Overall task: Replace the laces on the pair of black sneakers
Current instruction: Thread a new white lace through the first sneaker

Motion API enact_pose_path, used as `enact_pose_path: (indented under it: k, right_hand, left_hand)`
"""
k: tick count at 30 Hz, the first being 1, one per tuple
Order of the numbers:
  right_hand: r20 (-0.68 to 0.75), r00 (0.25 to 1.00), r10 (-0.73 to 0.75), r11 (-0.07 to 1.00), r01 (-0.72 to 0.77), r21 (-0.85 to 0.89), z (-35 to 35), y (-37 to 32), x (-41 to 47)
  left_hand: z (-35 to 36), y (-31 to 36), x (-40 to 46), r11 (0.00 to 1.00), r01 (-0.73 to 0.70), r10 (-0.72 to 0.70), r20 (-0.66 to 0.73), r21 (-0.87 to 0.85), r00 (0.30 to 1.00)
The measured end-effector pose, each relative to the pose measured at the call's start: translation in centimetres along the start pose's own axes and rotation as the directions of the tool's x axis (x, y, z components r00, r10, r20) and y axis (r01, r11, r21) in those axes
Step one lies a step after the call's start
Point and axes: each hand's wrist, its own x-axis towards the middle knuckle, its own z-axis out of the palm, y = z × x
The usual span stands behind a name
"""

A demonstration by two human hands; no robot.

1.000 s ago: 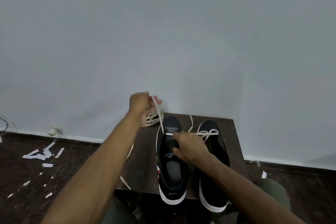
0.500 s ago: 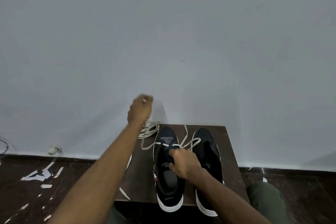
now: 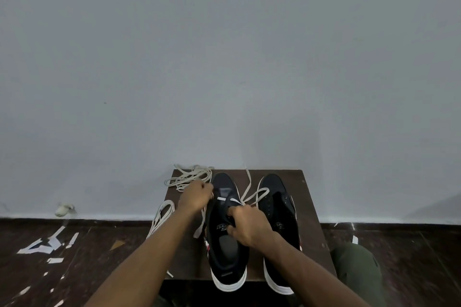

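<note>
Two black sneakers with white soles stand side by side on a small dark wooden table (image 3: 308,209), toes toward the wall. A cream lace (image 3: 258,194) crosses the lowest eyelets of the left sneaker (image 3: 225,257) and loops across to the right sneaker (image 3: 280,209). My left hand (image 3: 195,197) sits just left of the left sneaker's toe, closed on one end of that lace. My right hand (image 3: 249,224) rests on the left sneaker's tongue, fingers pinching at the eyelets. Whether it grips the lace itself is hidden by the fingers.
A heap of loose cream laces (image 3: 189,177) lies at the table's back left corner, and another bundle (image 3: 162,214) hangs over its left edge. Paper scraps (image 3: 47,244) litter the dark floor on the left. A grey wall stands right behind the table. My knee (image 3: 356,271) is at right.
My left hand has come down from well above the table to the left sneaker's toe, bringing the lace end with it. My right hand has stayed on the tongue.
</note>
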Motion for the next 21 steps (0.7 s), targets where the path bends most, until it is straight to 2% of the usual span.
enact_pose_path:
  k: [1,3,4,5,12,21]
  right_hand:
    - [0.002,1.0,0.0,1.0,0.0,-0.004,0.0,0.0,0.0]
    - [0.004,1.0,-0.001,1.0,0.001,-0.001,-0.1,0.0,0.0]
    - [0.006,1.0,-0.003,1.0,0.003,0.005,0.0,0.1,0.1]
    - [0.007,1.0,-0.008,1.0,0.008,0.007,0.0,0.1,0.2]
    - [0.058,0.998,-0.002,1.0,0.003,-0.011,0.0,0.1,0.7]
    - [0.181,0.983,-0.034,0.992,0.011,0.122,-1.0,1.2,1.9]
  left_hand:
    - [-0.8,1.0,0.2,0.975,0.032,-0.038,-0.022,-0.222,0.999]
    - [-3.0,3.5,0.7,0.772,0.105,-0.159,-0.032,-0.627,0.987]
    - [-4.6,4.8,1.0,0.665,0.116,-0.198,-0.025,-0.738,0.98]
    - [-6.2,5.9,1.2,0.597,0.109,-0.213,-0.027,-0.795,0.977]
    - [-16.0,12.1,1.9,0.333,-0.039,-0.147,-0.093,-0.942,0.985]
    - [-20.6,16.2,1.8,0.206,-0.133,-0.031,-0.142,-0.97,0.989]
